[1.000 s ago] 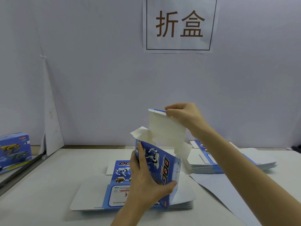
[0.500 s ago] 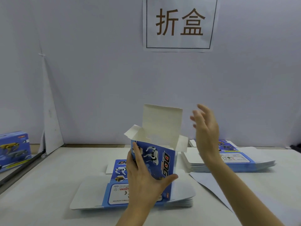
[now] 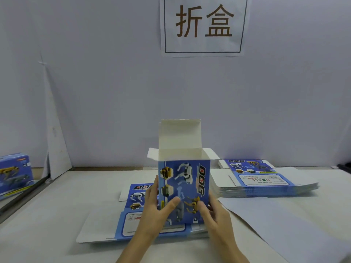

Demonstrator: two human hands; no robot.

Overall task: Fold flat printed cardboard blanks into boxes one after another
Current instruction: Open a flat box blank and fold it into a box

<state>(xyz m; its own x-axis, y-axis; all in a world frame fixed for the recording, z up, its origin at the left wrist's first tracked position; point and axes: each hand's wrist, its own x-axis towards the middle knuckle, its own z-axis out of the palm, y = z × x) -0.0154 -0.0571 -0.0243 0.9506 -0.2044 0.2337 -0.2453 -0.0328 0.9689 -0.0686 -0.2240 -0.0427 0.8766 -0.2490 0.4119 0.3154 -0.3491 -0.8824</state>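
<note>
A blue printed box [image 3: 187,179] with robot-dog pictures stands upright in front of me, its broad face toward me. Its white top lid flap [image 3: 180,135] points straight up, and small side flaps stick out left and right. My left hand [image 3: 155,209] grips the box's lower left edge, thumb across the front face. My right hand [image 3: 214,213] grips the lower right edge, thumb on the front. Under the box lies a stack of flat blanks [image 3: 114,223].
A second stack of flat blanks [image 3: 266,181] lies at the right rear. A finished box [image 3: 14,171] stands at the far left. A loose white sheet [image 3: 275,224] covers the table on the right. A wall with a printed sign [image 3: 203,25] rises close behind.
My right hand let go of the top flap and came down to the box's lower right edge. The box turned its broad face toward me, and the lid flap now stands straight up.
</note>
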